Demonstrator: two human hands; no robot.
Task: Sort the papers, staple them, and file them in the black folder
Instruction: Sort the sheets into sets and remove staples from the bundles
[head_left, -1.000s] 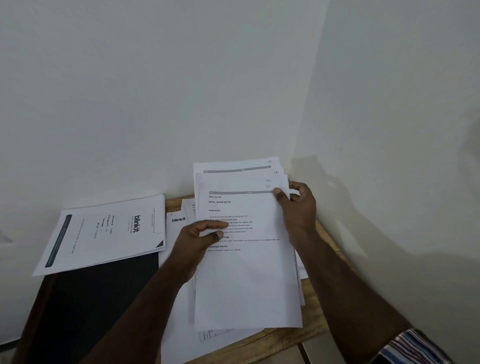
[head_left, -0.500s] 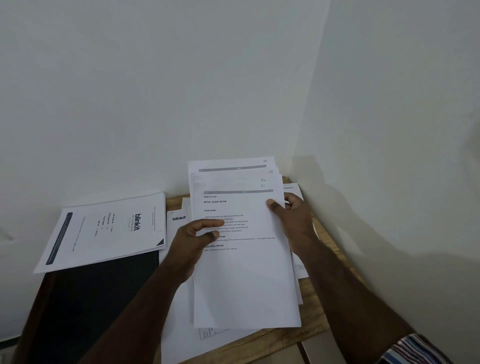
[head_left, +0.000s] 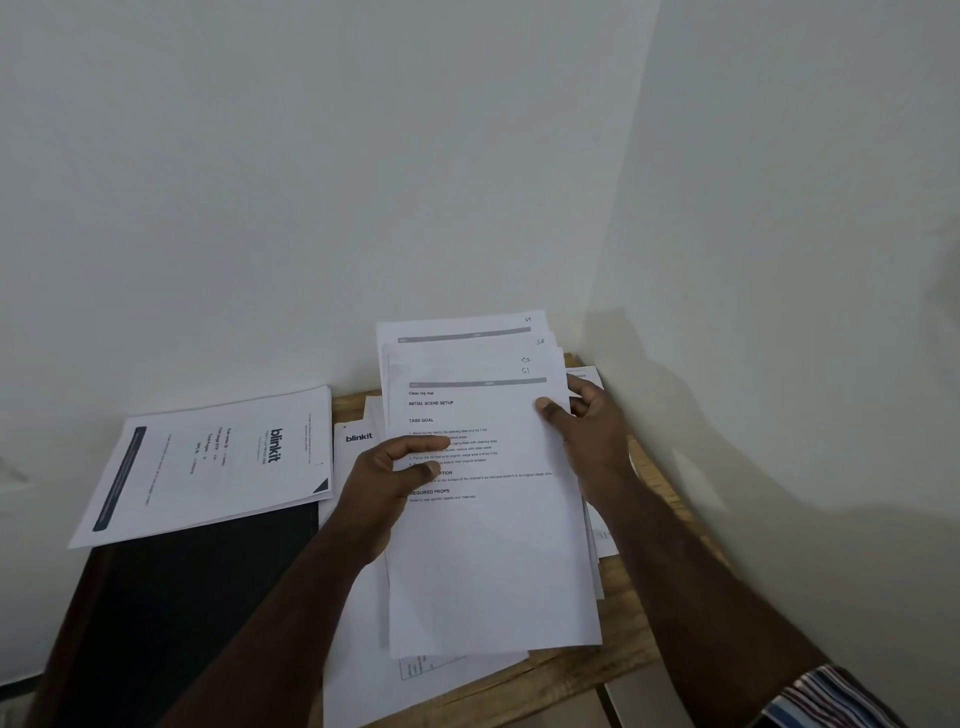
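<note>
- Since a second ago your right hand (head_left: 589, 439) slid down the fanned papers (head_left: 488, 519); stack lowered slightly
- Both hands pinched it above the table (head_left: 566, 675); left hand (head_left: 384, 483) thumb on top
- black folder (head_left: 208, 582) lay left, under blinkit sheets (head_left: 213, 462)

This looks like a plain desk corner in an office or a home study; the view does not settle which. A small wooden worktop (head_left: 566, 675) is pushed into the corner where two bare, pale painted walls (head_left: 311, 182) meet. It carries paperwork: a fanned sheaf of printed pages (head_left: 493, 561) with typed headings and handwritten page numbers, a stapled-looking document (head_left: 208, 467) printed with the word "blinkit", more loose sheets (head_left: 363, 665) underneath, and a black folder (head_left: 182, 597) lying flat at the left. A tiled floor (head_left: 623, 701) shows below the worktop's front edge.
</note>
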